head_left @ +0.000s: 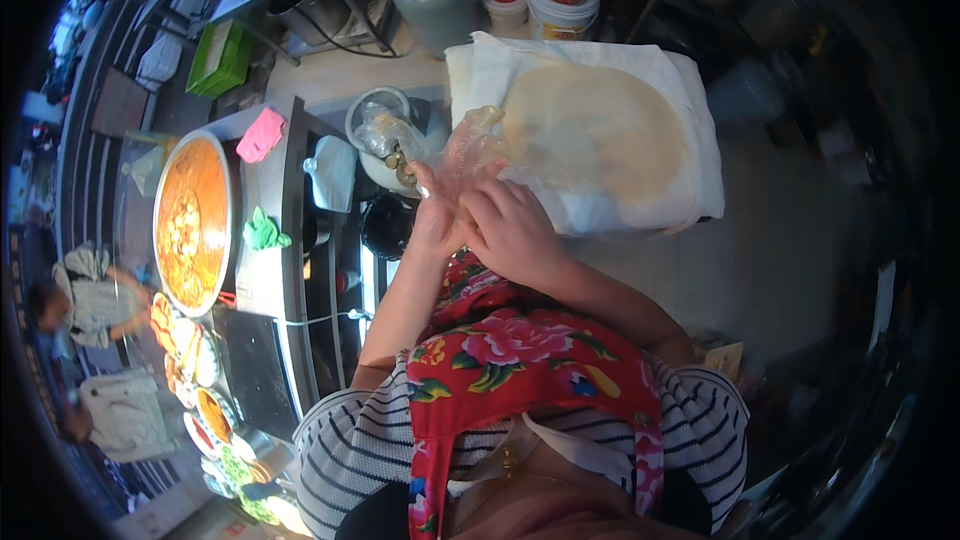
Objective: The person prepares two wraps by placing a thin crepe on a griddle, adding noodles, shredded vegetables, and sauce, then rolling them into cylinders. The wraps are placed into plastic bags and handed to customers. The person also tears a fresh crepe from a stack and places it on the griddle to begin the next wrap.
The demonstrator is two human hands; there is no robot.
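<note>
Both of my hands meet in the middle of the view. My left hand [437, 215] reaches up with its fingers stretched out inside thin clear plastic, which looks like a disposable glove [478, 135]. Its thumb stands apart on the left side. My right hand [510, 230] is closed at the base of the left palm, pinching the plastic's edge; its fingertips are partly hidden. Just beyond and to the right lies a white cloth [690, 90] over a block-shaped thing, with a pale round patch [600, 130] showing on it.
A bucket [375, 105] with a clear bag stands beyond my left hand. On the left counter sit a large pan of red-orange stew [190, 225], a pink cloth [261, 134] and a green cloth [265, 230]. A gas cylinder [432, 0] and tubs [562, 15] stand behind; two people are far left.
</note>
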